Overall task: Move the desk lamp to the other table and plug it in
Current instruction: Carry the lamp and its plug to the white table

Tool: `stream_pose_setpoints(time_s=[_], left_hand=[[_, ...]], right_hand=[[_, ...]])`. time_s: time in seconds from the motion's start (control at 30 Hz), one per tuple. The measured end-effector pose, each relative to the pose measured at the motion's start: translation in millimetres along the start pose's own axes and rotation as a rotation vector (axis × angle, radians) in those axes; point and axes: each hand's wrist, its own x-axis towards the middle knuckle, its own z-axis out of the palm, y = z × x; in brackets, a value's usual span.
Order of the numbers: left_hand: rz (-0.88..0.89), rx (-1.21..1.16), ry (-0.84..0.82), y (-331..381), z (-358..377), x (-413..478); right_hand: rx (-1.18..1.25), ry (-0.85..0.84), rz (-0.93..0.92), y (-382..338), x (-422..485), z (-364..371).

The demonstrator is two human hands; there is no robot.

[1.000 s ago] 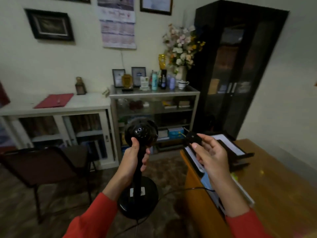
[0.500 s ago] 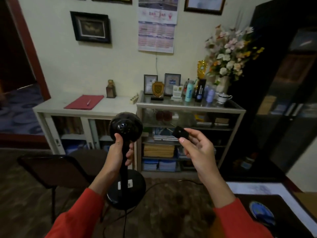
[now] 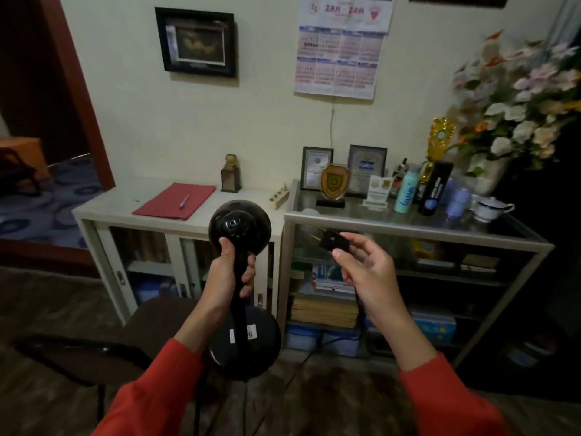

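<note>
1. Indoors, a person in red sleeves carries a black desk lamp off the floor, in front of a white cabinet and a glass-topped shelf unit.
2. Left hand is wrapped tight around the lamp's stem just under the round head, thumb pressed up against the head's back.
3. Lamp stands nearly upright in that grip, its long axis running from the round base below the wrist up to the head above the fist; the vented back of the head faces the camera, so the shade points away toward the cabinet.
4. Right hand, beside the left and apart from the lamp, pinches a small black plug between thumb and fingertips, palm turned up; the plug's prongs appear to point away and left, though blur makes this uncertain.
5. Cord trails down below the hands toward the floor.
6. Beyond the left hand, a red folder with a pen lies on the cabinet top; beyond the right, plaques, bottles and a vase of flowers crowd the glass top.
</note>
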Motion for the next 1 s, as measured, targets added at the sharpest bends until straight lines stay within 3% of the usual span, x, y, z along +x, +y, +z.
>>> stream_pose_setpoints(time_s=[1.0], left_hand=[[0.095, 0.065, 0.228, -12, -140, 529]], right_hand=[[0.09, -0.09, -0.264, 54, 555, 157]])
